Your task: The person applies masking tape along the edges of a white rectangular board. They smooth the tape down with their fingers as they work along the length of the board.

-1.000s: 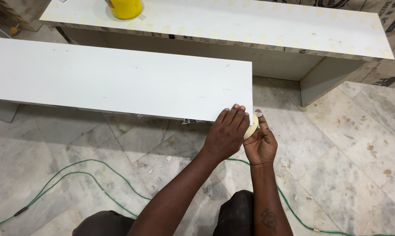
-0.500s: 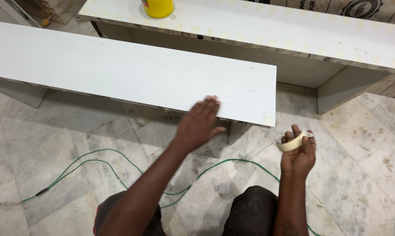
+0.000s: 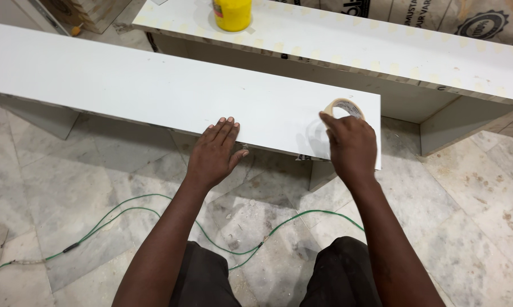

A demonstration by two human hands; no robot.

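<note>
- My right hand (image 3: 352,146) was closed around a roll of pale masking tape (image 3: 343,108), fingers curled over its near side, so only the far arc of the ring showed past my knuckles.
- The roll sat on the white board (image 3: 126,85) close to its right end, a little in from the near edge, its lower rim appearing to touch the surface.
- My left hand (image 3: 214,153) held nothing: it lay flat and open, palm down, fingers together and pointing away from me, fingertips resting on the board's near edge, thumb spread to the right below that edge.
- The two hands were well apart along the same near edge, the left about midway along the visible length, the right near the right end.
- The board ran from the left edge of the view to just past my right hand, raised off the floor on white supports.
- Beyond it lay a second white panel (image 3: 381,48), longer, with a pale taped front edge, and a yellow container (image 3: 232,13) stood near its left end.
- Below the board, on the marble floor (image 3: 472,193), a green cable (image 3: 154,213) looped between my knees and off to the left.
- Brown printed sacks (image 3: 484,20) leaned behind the far panel at the upper right corner.
</note>
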